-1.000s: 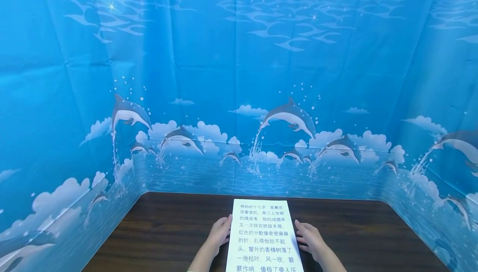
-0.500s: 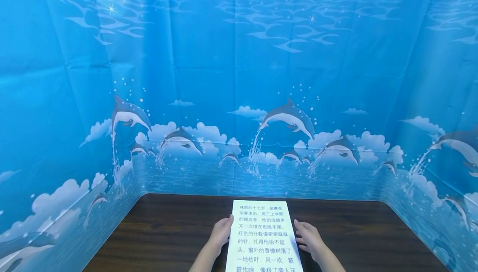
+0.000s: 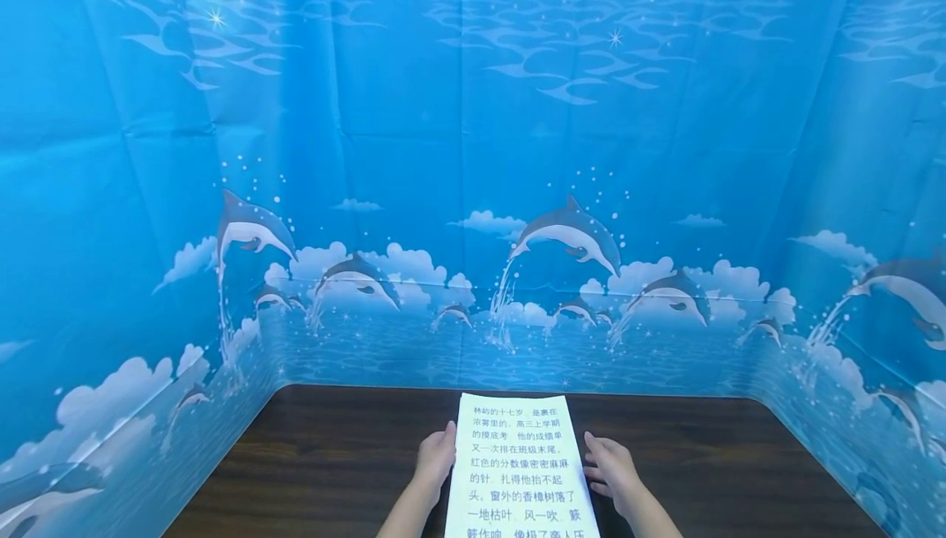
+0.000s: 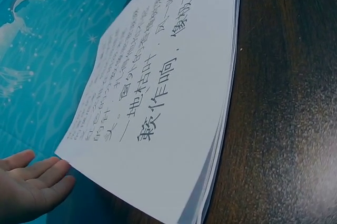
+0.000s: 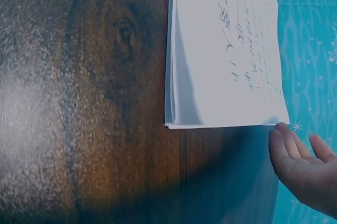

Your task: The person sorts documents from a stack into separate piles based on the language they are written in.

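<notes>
A stack of white paper sheets (image 3: pixel 517 472) with large printed Chinese text lies between the hands in the head view. My left hand (image 3: pixel 434 456) is at its left side, thumb pointing up along the edge. On the other side, my right hand (image 3: pixel 612 464) has relaxed fingers close to the right edge. In the left wrist view the left hand's fingers (image 4: pixel 50 174) extend toward a corner of the paper (image 4: pixel 174 176). The right wrist view shows right-hand fingertips (image 5: pixel 279 129) at a far corner of the paper (image 5: pixel 221 103), whose sheets are slightly separated along the near edge.
A dark brown wood-grain table (image 3: pixel 318 439) bears the paper. Blue backdrop sheeting (image 3: pixel 399 111) printed with dolphins, clouds and waves surrounds the table's back and sides.
The left hand has shifted slightly, its thumb now more upright beside the paper's left edge. The stack's top edge looks a little less even. The right hand is nearly still.
</notes>
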The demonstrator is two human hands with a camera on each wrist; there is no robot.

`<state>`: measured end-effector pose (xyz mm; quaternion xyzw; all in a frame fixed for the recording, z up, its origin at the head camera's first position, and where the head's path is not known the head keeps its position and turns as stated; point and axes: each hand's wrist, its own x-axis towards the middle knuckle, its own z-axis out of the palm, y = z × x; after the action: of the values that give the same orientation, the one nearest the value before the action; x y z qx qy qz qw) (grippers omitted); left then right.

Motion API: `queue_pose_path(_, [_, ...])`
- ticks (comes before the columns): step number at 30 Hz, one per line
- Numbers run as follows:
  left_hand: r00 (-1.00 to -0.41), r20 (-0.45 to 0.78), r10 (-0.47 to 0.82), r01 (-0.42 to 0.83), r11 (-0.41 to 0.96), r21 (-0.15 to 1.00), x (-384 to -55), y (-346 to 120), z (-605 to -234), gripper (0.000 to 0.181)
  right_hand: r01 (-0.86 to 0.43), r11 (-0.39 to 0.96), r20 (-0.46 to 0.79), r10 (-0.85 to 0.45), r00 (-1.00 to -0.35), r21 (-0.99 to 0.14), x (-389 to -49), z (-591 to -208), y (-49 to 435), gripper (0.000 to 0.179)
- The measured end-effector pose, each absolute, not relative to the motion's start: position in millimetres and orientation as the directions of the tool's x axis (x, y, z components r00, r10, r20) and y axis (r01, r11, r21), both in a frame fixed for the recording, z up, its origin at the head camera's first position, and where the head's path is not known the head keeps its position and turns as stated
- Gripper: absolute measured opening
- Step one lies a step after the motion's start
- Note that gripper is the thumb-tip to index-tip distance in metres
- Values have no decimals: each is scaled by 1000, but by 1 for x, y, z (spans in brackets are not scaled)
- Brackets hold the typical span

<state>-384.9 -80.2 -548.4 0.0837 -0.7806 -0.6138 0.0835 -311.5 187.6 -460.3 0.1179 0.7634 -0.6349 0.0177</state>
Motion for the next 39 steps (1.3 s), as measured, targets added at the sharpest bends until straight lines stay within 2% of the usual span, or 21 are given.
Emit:
queue_pose_path(6, [-974, -34, -224, -65, 134, 989, -349, -75, -502, 51, 200, 78, -183, 185, -966, -977, -310, -461, 189, 71])
queue_pose_path(10, [-972, -71, -224, -83, 45, 996, -328, -71, -476, 39, 202, 18, -196, 189, -962, -979, -311, -464, 189, 58])
queue_pose_path(14, [-973, -82, -215, -83, -3, 997, -324, -71, -474, 41, 202, 24, -195, 178, -965, -979, -311, -467, 189, 44])
queue_pose_path(19, [-977, -74, -200, -66, -45, 997, -325, -71, -483, 42, 231, 68, -217, 173, -961, -971, -310, -469, 188, 35])
queue_pose_path(22, [-979, -83, -186, -80, -24, 996, -324, -70, -486, 41, 240, 75, -226, 153, -962, -968, -310, -471, 187, 33])
queue_pose_path(29, [-988, -84, -126, -101, 134, 986, -321, -67, -485, 40, 225, 98, -220, 68, -973, -969, -309, -473, 188, 32])
queue_pose_path(39, [-990, -69, -126, -90, 168, 982, -317, -64, -487, 36, 194, 128, -183, 90, -979, -973, -305, -476, 185, 22])
